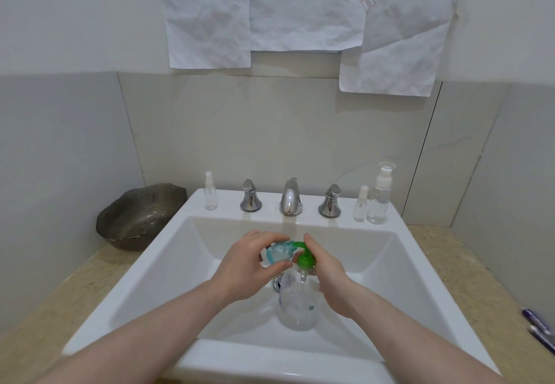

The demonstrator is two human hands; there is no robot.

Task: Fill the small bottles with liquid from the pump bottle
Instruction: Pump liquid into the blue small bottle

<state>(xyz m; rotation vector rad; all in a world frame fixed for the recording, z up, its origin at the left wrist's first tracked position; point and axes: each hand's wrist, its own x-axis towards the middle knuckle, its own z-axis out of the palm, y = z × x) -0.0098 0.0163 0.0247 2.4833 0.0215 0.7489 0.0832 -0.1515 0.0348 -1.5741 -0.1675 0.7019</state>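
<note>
- Pump bottle (298, 308): clear body, green pump head (305, 259), held upright over the basin of the sink (144, 275). A label with a small green mark is seen on its side; no writing on it can be read.
- Small bottle (277, 254): clear with a blue tint, held tilted, its mouth set at the green spout.
- Left hand (250, 266): fingers and thumb are curled round the small bottle; the forearm is extended from the lower left.
- Right hand (329, 275): placed against the pump bottle's right side, with one finger laid up over the pump head. How the other fingers lie behind the bottle cannot be told.
- Both hands are held close together above the drain (277, 284).
- Faucet (290, 198): chrome, flanked by two chrome handles on the sink's rear ledge.
- Spray bottle (210, 192): clear, stood at the ledge's left end.
- Second spray bottle (360, 205) and taller capped bottle (380, 196): stood just beside each other at the right end.
- Metal bowl (141, 217): rested on the counter, left of the sink.
- Pens (540, 331): laid at the right edge.
- Paper sheets (300, 8): crumpled, fixed to the wall; a faint small mark, unreadable.
</note>
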